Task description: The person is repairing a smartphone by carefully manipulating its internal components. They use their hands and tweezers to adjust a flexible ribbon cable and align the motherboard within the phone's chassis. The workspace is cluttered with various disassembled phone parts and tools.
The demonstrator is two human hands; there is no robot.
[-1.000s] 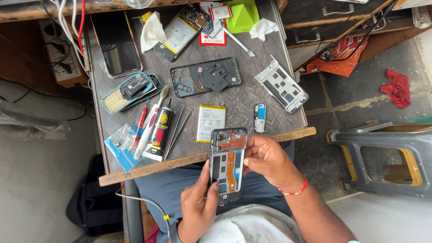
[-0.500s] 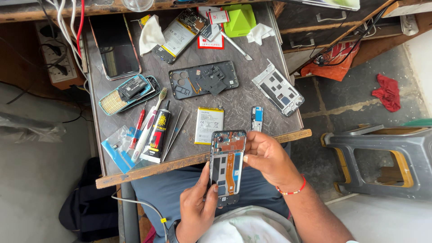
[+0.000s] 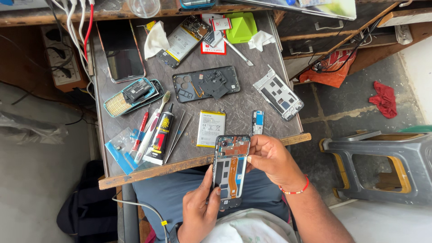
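The opened phone [image 3: 230, 171] is staying above the person's lap, at the near edge of the small table [image 3: 252, 101]. The left hand [image 3: 198, 211] is gripping its lower end, and the right hand [image 3: 270, 157] is pinching its upper right side. Its back cover [image 3: 206, 83] is already lying off on the table, and the battery [image 3: 211, 128] too, so the disassembly seems well advanced; the inner boards are still sitting inside.

Your left hand [image 3: 198, 211] and right hand [image 3: 270, 157] hold the opened black phone frame [image 3: 230, 170] over your lap, at the near edge of the grey bench [image 3: 243, 101]. Just behind it on the bench lies the white rectangular battery [image 3: 211, 128], with the black glue tube [image 3: 161, 135] to its left.
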